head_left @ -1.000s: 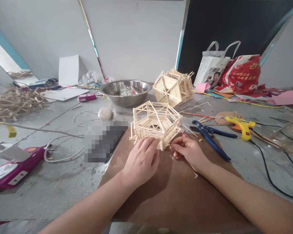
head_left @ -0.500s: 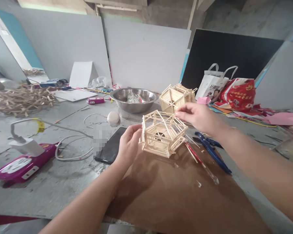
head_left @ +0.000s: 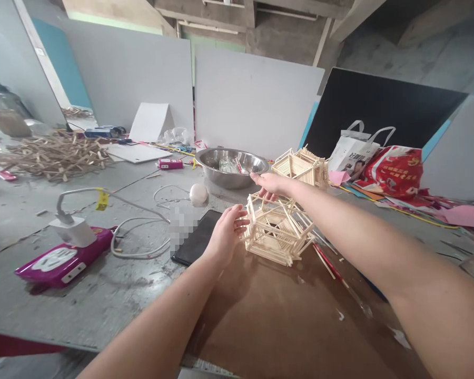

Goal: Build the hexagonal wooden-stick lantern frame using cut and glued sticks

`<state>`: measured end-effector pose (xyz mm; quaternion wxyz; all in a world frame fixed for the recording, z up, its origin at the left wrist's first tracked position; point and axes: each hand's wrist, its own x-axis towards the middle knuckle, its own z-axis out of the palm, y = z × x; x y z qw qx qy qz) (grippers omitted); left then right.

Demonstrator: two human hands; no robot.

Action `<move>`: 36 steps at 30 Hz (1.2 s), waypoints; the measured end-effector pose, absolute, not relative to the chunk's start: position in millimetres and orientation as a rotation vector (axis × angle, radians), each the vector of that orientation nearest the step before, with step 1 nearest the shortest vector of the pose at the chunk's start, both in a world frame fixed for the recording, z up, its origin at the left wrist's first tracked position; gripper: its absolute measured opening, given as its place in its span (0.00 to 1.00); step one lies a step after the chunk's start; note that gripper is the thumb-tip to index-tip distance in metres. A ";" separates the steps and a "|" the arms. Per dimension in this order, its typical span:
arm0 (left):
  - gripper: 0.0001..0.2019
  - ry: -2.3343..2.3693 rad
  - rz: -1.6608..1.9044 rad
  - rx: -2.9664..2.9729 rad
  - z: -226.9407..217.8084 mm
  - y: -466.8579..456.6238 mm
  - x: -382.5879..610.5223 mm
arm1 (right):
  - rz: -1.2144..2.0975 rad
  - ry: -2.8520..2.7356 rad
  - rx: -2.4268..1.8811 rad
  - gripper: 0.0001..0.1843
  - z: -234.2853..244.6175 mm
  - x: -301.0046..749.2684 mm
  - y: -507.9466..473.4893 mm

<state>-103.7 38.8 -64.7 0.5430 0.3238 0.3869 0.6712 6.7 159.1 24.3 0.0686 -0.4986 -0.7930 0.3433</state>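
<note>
- The left hand [head_left: 226, 231] is at the left side of the hexagonal stick frame [head_left: 274, 251], fingers slightly parted and bent toward it; whether they clamp a stick cannot be told.
- The right hand [head_left: 272, 185] reaches across above the frame's far edge, its forearm passing over the right side. One digit points left and the others hang down; whether they are closed on anything cannot be told.
- The hexagonal stick frame sits between the forearms, at the far end of a brown board [head_left: 284, 321], its open lattice facing up.
- Just right of it, a slim red stick with a clear end [head_left: 345, 284] lies slantwise on the board.
- Left of the left hand lies a black smartphone [head_left: 199, 239], partly pixelated, with a round white object [head_left: 198, 193] beyond it.
- Behind the right hand stand a stainless-steel basin [head_left: 233, 180] and, to its right, a second stick structure [head_left: 300, 167].
- Farther left, a white charger [head_left: 74, 232] is plugged into a purple power strip [head_left: 63, 263]; a heap of wooden sticks [head_left: 59, 158] lies behind.
- At the far right, a white carrier bag [head_left: 349, 152] leans beside a red bag [head_left: 395, 173].
</note>
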 end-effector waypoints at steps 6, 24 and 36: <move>0.16 0.882 1.540 0.789 -64.8 36.1 -103.2 | 1.292 -2.415 -1.471 0.44 8.2 -0.2 152.5; 0.11 0.877 1.471 0.811 -54.7 23.2 -95.9 | 0.552 -2.363 -1.446 0.19 -0.4 7.1 143.7; 0.11 1.086 1.445 0.868 -57.3 26.4 -97.7 | 0.476 -2.242 -1.212 0.07 18.3 22.1 150.6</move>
